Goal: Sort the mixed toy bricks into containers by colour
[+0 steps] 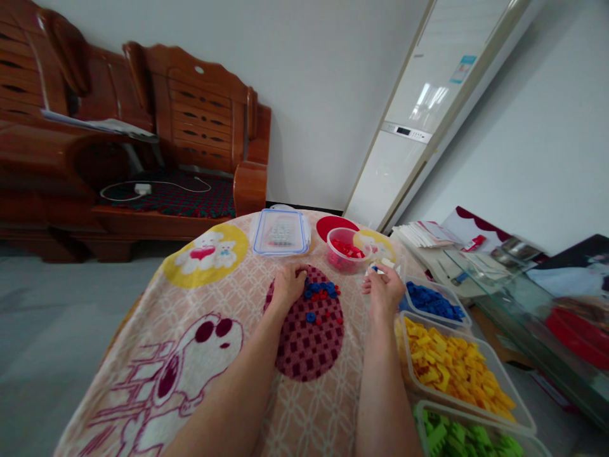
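Note:
My left hand [290,284] rests on the tablecloth with its fingers curled, at the left end of a row of blue toy building pieces [320,290]. What its fingertips hold, if anything, is hidden. Small red pieces lie along this row, and a lone blue piece [311,317] sits closer to me. To the right, my right hand [384,285] is raised with thumb and fingers pinched on a small blue building piece [375,269]. Just behind it are some white pieces [386,262], partly covered by the hand. A round clear tub [328,252] of red pieces stands beyond, between the hands.
Along the right edge stand clear boxes of blue pieces [434,301], yellow pieces [451,365] and green pieces [464,438]. A blue-rimmed clear lid [280,232] lies at the back. A glass-topped table [499,285] adjoins on the right; a wooden bench [200,120] stands behind.

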The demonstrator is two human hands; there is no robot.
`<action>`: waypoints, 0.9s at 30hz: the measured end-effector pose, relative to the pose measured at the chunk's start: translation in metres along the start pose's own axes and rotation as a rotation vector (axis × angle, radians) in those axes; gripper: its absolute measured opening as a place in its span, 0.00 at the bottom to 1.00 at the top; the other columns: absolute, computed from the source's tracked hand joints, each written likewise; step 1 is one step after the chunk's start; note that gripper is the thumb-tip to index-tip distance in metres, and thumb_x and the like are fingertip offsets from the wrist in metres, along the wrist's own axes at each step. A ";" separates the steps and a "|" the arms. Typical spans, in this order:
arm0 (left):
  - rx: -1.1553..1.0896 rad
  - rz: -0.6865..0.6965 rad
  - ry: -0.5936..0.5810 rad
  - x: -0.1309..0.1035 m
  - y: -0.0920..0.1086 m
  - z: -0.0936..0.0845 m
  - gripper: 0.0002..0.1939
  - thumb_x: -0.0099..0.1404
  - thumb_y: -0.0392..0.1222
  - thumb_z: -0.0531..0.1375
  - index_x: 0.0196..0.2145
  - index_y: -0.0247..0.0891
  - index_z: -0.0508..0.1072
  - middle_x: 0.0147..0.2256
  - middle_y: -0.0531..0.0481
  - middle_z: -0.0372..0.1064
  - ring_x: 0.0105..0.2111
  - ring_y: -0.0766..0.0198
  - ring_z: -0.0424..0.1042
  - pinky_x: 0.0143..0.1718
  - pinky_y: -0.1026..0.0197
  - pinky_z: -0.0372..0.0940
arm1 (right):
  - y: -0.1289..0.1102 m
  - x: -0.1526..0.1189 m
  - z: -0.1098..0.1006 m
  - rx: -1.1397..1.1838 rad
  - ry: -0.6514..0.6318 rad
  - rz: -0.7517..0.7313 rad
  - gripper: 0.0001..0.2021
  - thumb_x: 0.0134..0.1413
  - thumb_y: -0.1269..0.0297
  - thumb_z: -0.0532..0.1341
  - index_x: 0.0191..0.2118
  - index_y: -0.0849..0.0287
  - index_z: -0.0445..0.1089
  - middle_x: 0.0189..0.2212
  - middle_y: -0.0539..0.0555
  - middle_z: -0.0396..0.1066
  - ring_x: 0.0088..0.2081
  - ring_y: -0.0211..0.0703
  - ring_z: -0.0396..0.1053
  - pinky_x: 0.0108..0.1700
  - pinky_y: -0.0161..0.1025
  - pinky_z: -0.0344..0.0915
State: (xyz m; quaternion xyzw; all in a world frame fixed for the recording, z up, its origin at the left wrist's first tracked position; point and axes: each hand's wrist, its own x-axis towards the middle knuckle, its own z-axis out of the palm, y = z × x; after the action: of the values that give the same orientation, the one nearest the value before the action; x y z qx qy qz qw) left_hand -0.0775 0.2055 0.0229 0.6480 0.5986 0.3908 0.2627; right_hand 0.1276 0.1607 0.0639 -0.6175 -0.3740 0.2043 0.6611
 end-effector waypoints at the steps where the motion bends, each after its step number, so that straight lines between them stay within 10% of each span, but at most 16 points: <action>1: -0.004 -0.003 0.001 0.000 0.000 0.000 0.14 0.62 0.33 0.55 0.41 0.39 0.80 0.42 0.49 0.78 0.44 0.59 0.75 0.52 0.59 0.66 | 0.001 0.002 -0.003 0.028 0.094 -0.021 0.23 0.43 0.58 0.62 0.46 0.64 0.69 0.21 0.48 0.70 0.19 0.40 0.69 0.20 0.36 0.67; 6: -0.028 -0.003 0.000 -0.001 -0.001 0.001 0.15 0.62 0.32 0.55 0.41 0.39 0.80 0.42 0.49 0.78 0.44 0.61 0.75 0.52 0.60 0.66 | 0.004 0.012 -0.025 -0.032 0.493 -0.115 0.33 0.48 0.64 0.57 0.62 0.66 0.56 0.41 0.62 0.74 0.36 0.46 0.75 0.31 0.40 0.74; 10: -0.023 -0.012 -0.002 -0.001 0.000 0.001 0.14 0.62 0.32 0.55 0.41 0.38 0.80 0.43 0.49 0.78 0.45 0.61 0.75 0.53 0.60 0.65 | 0.001 0.013 -0.029 -0.098 0.488 -0.145 0.35 0.49 0.64 0.56 0.64 0.68 0.54 0.43 0.64 0.74 0.36 0.48 0.75 0.31 0.42 0.74; 19: -0.037 -0.012 -0.003 -0.002 0.002 -0.001 0.15 0.62 0.32 0.55 0.40 0.37 0.80 0.41 0.48 0.79 0.43 0.60 0.75 0.51 0.60 0.66 | -0.005 -0.008 0.007 -0.155 -0.186 -0.083 0.18 0.50 0.54 0.58 0.39 0.63 0.75 0.19 0.49 0.70 0.17 0.38 0.65 0.20 0.34 0.62; 27: -0.032 -0.022 0.005 0.000 0.000 0.002 0.15 0.62 0.32 0.56 0.42 0.37 0.80 0.42 0.47 0.79 0.44 0.60 0.75 0.51 0.61 0.67 | 0.007 -0.030 0.030 -0.834 -0.588 -0.215 0.07 0.46 0.60 0.65 0.31 0.56 0.77 0.26 0.54 0.75 0.31 0.43 0.71 0.33 0.36 0.61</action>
State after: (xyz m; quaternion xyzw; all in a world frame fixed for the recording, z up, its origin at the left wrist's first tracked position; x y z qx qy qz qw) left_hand -0.0762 0.2053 0.0221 0.6360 0.6001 0.3991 0.2760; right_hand 0.0875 0.1597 0.0485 -0.7030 -0.6549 0.1338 0.2431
